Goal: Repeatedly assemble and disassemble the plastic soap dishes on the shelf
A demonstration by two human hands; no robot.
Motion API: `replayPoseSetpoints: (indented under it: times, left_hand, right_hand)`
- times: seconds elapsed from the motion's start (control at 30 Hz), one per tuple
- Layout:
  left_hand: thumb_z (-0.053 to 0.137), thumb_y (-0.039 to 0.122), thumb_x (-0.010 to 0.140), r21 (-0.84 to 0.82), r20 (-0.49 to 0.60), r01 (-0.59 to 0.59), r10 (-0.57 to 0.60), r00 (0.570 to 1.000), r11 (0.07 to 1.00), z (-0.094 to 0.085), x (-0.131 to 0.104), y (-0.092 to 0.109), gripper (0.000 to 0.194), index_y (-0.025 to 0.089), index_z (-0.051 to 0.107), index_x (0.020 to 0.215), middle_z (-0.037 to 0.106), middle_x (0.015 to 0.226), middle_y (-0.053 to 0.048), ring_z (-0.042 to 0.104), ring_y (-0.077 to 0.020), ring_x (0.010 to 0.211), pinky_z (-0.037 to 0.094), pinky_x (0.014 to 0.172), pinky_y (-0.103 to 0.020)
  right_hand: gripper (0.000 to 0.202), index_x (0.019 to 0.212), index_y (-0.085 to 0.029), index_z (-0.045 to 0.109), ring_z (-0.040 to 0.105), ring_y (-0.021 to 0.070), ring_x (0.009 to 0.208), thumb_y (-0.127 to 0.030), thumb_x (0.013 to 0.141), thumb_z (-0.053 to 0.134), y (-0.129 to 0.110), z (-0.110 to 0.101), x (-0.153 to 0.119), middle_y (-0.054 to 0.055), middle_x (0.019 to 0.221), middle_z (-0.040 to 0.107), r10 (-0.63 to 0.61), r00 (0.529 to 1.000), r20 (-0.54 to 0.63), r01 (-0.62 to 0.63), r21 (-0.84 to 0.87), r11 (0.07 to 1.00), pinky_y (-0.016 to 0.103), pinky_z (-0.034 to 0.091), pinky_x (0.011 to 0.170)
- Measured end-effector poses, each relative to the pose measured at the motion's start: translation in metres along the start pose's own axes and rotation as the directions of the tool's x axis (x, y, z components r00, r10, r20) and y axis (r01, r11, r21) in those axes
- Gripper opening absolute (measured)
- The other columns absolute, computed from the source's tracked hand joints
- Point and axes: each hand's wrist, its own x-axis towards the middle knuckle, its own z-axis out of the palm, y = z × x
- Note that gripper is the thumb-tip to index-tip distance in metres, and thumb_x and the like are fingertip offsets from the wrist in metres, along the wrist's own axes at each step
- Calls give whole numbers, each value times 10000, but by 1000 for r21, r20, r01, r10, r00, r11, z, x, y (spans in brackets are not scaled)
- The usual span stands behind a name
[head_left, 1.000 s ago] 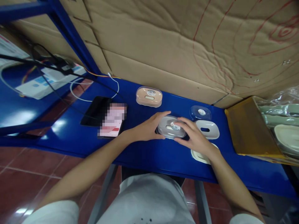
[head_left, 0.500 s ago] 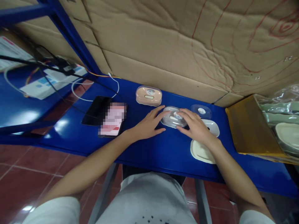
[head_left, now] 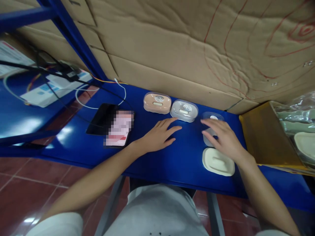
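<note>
My left hand (head_left: 159, 136) lies low over the blue table with its fingers spread, holding nothing, just in front of a grey oval box with a clear lid (head_left: 184, 110). Beside that box, on its left, stands a matching peach box with a clear lid (head_left: 157, 103). My right hand (head_left: 222, 137), thumb and fingers apart, hovers over a loose clear lid (head_left: 206, 115) and a pale grey piece with a dark hole (head_left: 208, 137), hiding part of both. Whether it touches either is unclear. Nearer to me rests a cream oval dish-shaped piece (head_left: 218, 163) with a raised middle.
On the left lie a phone with a lit screen (head_left: 120, 127) and a black flat device (head_left: 102, 118), with cables around them. An open cardboard box (head_left: 268, 134) at the right holds pale green and cream pieces. A cardboard sheet (head_left: 159, 49) walls the back.
The grey box has moved back, up beside the peach one, and both hands have come off it. My right hand has shifted right over the loose lid and pale grey piece.
</note>
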Motion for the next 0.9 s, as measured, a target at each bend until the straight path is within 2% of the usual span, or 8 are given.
replayPoseSetpoints:
  times: [0.07, 0.17, 0.23, 0.33, 0.47, 0.63, 0.73, 0.9]
  left_hand:
    - [590, 246, 1066, -9, 11, -23, 23, 1000, 1000, -1, 0, 6, 489, 206, 513, 1548, 393, 1692, -225, 450, -406, 1548, 478, 1197, -622]
    - [592, 253, 1070, -34, 40, -56, 58, 998, 998, -1, 0, 15, 479, 217, 529, 1544, 431, 1677, -207, 492, -391, 1515, 482, 1195, -605]
    - [612, 270, 1066, -59, 67, -72, 76, 995, 996, 0, 0, 20, 489, 217, 538, 1546, 440, 1675, -201, 504, -391, 1503, 473, 1202, -602]
    - [691, 352, 1036, -126, 110, -80, 94, 990, 989, 2, -2, 23, 581, 232, 520, 1578, 428, 1692, -194, 474, -394, 1529, 439, 1230, -599]
    - [830, 570, 913, -239, 181, -67, 112, 977, 969, 1, -3, 26, 872, 298, 447, 1647, 420, 1710, -169, 436, -405, 1558, 381, 1266, -601]
    - [864, 674, 833, -242, 229, -79, 136, 964, 967, 4, 0, 28, 1093, 258, 345, 1700, 465, 1673, -196, 457, -415, 1526, 343, 1259, -599]
    - [824, 565, 921, -175, 232, -54, 95, 968, 983, 7, 0, 27, 975, 235, 336, 1697, 534, 1611, -188, 513, -386, 1470, 353, 1228, -562]
    - [772, 436, 981, -124, 221, -38, 65, 973, 992, 5, -1, 27, 841, 241, 343, 1678, 544, 1602, -161, 515, -351, 1465, 339, 1207, -508]
  right_hand:
    - [240, 1315, -270, 661, 759, 273, 1077, -286, 1078, 625, -9, -9, -45, 76, 1179, 810, -13, 1000, -22, 14, 5, 1000, 455, 545, 963]
    - [144, 1196, -214, 695, 754, 266, 955, -235, 1065, 642, -22, -7, -99, 73, 1055, 804, 44, 999, 11, -43, -94, 995, 424, 515, 830]
    - [122, 1151, -195, 715, 749, 278, 940, -236, 1068, 637, -33, 3, -117, 83, 1022, 796, 60, 998, 26, -55, -165, 985, 427, 501, 812]
    - [174, 1205, -175, 722, 751, 284, 1004, -245, 1074, 629, -51, 21, -112, 104, 1096, 799, 48, 998, 35, -41, -175, 984, 436, 519, 859]
    - [265, 1314, -163, 681, 734, 285, 1164, -287, 1104, 577, -70, 39, -71, 118, 1302, 778, -48, 994, 97, 50, -17, 999, 456, 560, 980]
    - [338, 1441, -199, 612, 686, 268, 1296, -254, 1132, 485, -64, 32, -30, 99, 1381, 750, -149, 976, 157, 122, 169, 978, 476, 560, 1090]
    - [367, 1485, -242, 584, 681, 267, 1304, -269, 1126, 509, -43, 14, -35, 101, 1424, 725, -42, 992, 118, 24, 154, 988, 490, 549, 1113]
    - [439, 1499, -249, 584, 666, 344, 1344, -399, 1086, 608, 2, 3, -78, 138, 1462, 703, 189, 981, 50, -187, -40, 982, 557, 532, 1113]
